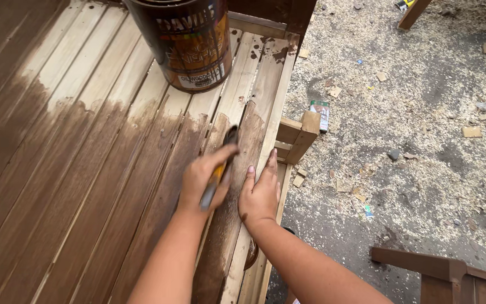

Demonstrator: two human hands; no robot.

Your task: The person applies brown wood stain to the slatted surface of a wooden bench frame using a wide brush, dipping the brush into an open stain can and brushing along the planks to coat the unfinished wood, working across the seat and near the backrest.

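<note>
My left hand (pixel 201 179) grips a paintbrush (pixel 219 169) on the stained slat (pixel 243 169) (half brown already), right hand (pixel 261 191) lies flat and open beside it, can (pixel 185 42) up top.

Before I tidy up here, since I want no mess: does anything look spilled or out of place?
Yes: dark drips blotch the bare slats beside the can, and sawdust with wood scraps covers the ground.

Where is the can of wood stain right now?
In the head view, the can of wood stain stands top centre on the unstained slats, beyond the left hand holding the brush.
</note>
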